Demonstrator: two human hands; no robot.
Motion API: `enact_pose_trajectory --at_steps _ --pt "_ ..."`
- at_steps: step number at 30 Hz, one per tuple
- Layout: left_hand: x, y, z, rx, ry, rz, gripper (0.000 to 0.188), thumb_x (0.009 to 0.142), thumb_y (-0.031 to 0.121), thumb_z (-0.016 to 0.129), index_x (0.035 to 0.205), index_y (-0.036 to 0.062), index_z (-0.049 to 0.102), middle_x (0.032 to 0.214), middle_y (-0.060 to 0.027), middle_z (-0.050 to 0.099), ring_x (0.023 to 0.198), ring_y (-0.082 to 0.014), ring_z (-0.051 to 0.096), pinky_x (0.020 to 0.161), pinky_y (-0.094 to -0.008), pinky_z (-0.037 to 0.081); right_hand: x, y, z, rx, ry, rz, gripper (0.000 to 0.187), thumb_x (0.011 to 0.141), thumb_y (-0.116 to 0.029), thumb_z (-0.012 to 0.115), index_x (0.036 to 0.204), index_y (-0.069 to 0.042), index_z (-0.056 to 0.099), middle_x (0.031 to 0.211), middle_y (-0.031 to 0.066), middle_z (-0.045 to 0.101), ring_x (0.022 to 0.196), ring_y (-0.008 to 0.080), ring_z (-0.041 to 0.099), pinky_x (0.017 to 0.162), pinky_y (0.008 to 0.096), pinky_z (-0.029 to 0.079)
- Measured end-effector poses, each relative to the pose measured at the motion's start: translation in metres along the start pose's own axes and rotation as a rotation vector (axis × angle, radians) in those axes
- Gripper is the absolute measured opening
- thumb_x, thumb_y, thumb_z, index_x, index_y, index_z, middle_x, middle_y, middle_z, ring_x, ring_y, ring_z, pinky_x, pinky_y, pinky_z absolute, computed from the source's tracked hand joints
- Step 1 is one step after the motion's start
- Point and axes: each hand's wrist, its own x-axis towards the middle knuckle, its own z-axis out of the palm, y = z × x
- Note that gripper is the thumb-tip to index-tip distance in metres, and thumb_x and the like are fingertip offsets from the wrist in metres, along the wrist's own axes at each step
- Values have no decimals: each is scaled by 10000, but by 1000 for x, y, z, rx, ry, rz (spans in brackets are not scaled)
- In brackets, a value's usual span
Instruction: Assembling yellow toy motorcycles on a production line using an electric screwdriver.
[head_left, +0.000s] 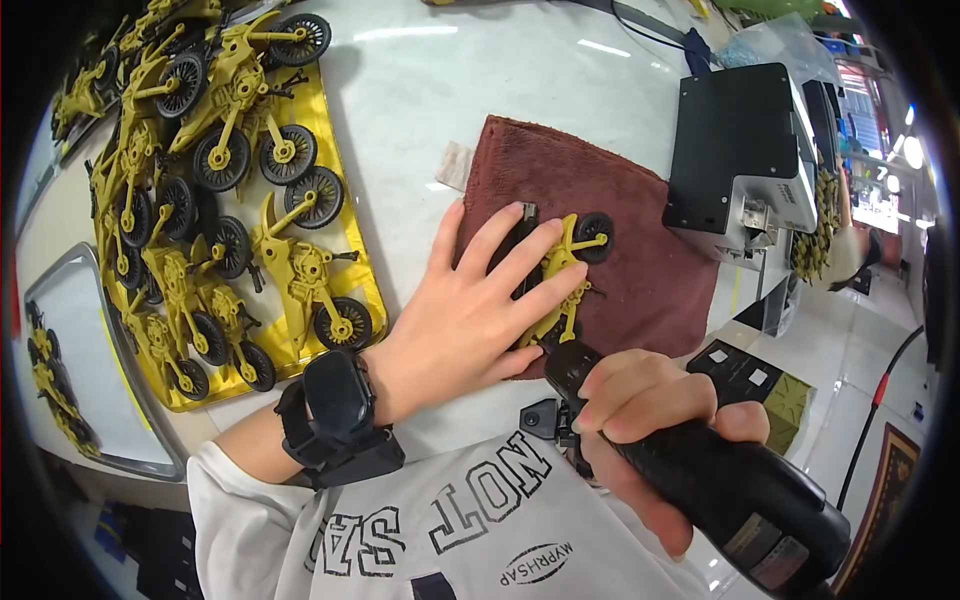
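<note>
A yellow-green toy motorcycle [560, 290] lies on its side on a folded maroon cloth [640, 260], one black spoked wheel pointing away from me. My left hand [480, 300] reaches across it with fingers spread, holding it down; index and middle fingertips rest on its body, and the thumb lies by its near end. A dark narrow block [514, 250] shows between the fingers beside the toy. My right hand [650, 420] is closed around a black power screwdriver [720, 480]. The screwdriver's nose meets the motorcycle's near end; its bit and the contact spot are hidden.
At left, a yellow tray [372, 265] bears several piled toy motorcycles [300, 260]. A grey-rimmed tray [110, 350] with more lies farther left. A black and silver metal box [740, 150] stands right of the cloth, and a dark box [735, 365] sits near my right hand.
</note>
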Motion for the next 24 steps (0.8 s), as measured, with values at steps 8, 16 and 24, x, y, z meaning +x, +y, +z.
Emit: enact_pose_trajectory --at_steps 8,16,24 --pt "5 1 -4 12 15 24 808 605 321 769 1348 219 468 1436 -125 345 1323 -384 271 1072 -586 167 22 -43 -18 -303 296 -95 863 819 -698 488 1314 -6 348 702 53 465 490 152 433 467 307 350" --pt "10 15 4 71 113 88 799 571 167 709 1312 32 442 1349 -247 400 1324 -400 302 1080 -617 146 -4 -40 -52 -572 733 136 862 823 -676 479 1359 -24 307 746 75 486 635 194 450 631 356 394" --pt "-89 44 -128 216 479 -52 769 549 184 698 1287 103 497 1327 -210 457 1346 -382 295 1076 -638 136 -16 -20 -70 -351 565 343 771 919 -572 392 1373 34 249 805 68 493 689 183 449 699 343 408"
